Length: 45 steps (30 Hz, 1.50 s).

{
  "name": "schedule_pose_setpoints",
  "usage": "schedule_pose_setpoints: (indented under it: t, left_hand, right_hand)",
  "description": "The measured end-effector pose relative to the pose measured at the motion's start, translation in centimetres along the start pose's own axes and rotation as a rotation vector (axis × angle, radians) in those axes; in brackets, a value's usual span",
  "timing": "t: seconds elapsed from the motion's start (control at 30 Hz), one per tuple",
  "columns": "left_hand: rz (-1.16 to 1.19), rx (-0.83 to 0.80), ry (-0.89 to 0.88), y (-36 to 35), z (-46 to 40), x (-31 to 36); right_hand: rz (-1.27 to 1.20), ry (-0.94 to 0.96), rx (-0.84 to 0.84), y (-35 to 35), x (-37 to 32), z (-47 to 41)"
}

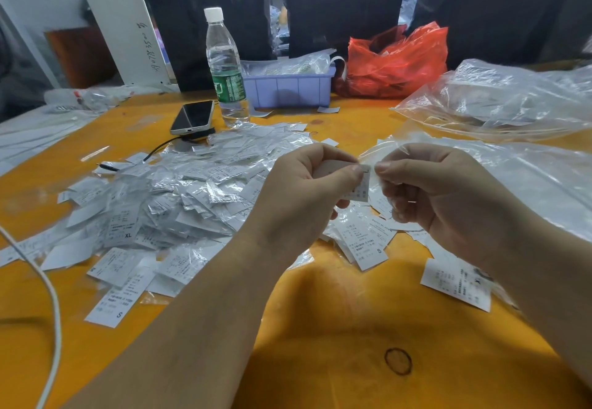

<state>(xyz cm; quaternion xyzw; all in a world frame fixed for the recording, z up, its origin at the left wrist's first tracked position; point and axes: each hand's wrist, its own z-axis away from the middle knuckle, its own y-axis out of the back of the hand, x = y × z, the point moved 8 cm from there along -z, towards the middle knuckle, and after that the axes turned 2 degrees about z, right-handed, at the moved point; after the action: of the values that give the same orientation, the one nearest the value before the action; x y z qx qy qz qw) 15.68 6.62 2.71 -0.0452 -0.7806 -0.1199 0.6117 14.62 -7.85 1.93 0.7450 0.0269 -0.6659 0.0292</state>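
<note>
Above the yellow table (336, 328), my left hand (307, 191) pinches a small white size tag (360, 184) between thumb and fingers. My right hand (429, 191) pinches the thin clear plastic sleeve (371, 165) at the tag's edge, its fingers curled. The two hands meet almost fingertip to fingertip. A big heap of white tags in clear sleeves (179, 191) lies to the left of my hands. A smaller group of tags (368, 242) lies under and between them.
A water bottle (226, 69), a phone (193, 117) with a black cable, a purple bin (288, 86) and a red plastic bag (397, 59) stand at the back. Clear plastic bags (506, 101) cover the right side. A white cable (51, 296) runs along the left.
</note>
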Motion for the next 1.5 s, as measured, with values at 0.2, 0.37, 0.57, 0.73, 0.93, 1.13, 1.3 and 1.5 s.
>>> schedule_pose_setpoints:
  t: [0.2, 0.37, 0.57, 0.73, 0.93, 1.13, 1.3, 1.5]
  left_hand:
    - [0.023, 0.011, 0.005, 0.2, 0.0, -0.1]
    - [0.028, 0.011, 0.01, 0.2, 0.0, -0.1]
    - [0.018, 0.004, 0.01, 0.2, 0.0, -0.1]
    - [0.016, 0.007, 0.01, 0.3, 0.0, -0.1]
    - [0.046, 0.017, 0.003, 0.4, -0.1, -0.1]
    - [0.081, 0.015, -0.008, 0.3, -0.2, -0.1]
    - [0.089, 0.036, -0.019, 0.4, -0.1, 0.0]
    - [0.187, 0.052, 0.044, 0.1, -0.1, -0.7]
  right_hand:
    - [0.012, 0.004, 0.043, 0.5, 0.1, -0.1]
    - [0.022, -0.003, 0.121, 1.4, 0.1, -0.2]
    - [0.023, -0.005, 0.051, 0.4, 0.2, -0.1]
    - [0.032, 0.005, 0.011, -0.1, 0.0, 0.0]
    - [0.043, 0.006, -0.023, -0.5, 0.0, 0.1]
    - [0.079, 0.011, -0.069, -0.8, 0.0, 0.2]
    - [0.106, 0.021, -0.087, -1.0, 0.1, 0.2]
    - [0.128, 0.04, -0.118, -1.4, 0.0, 0.3]
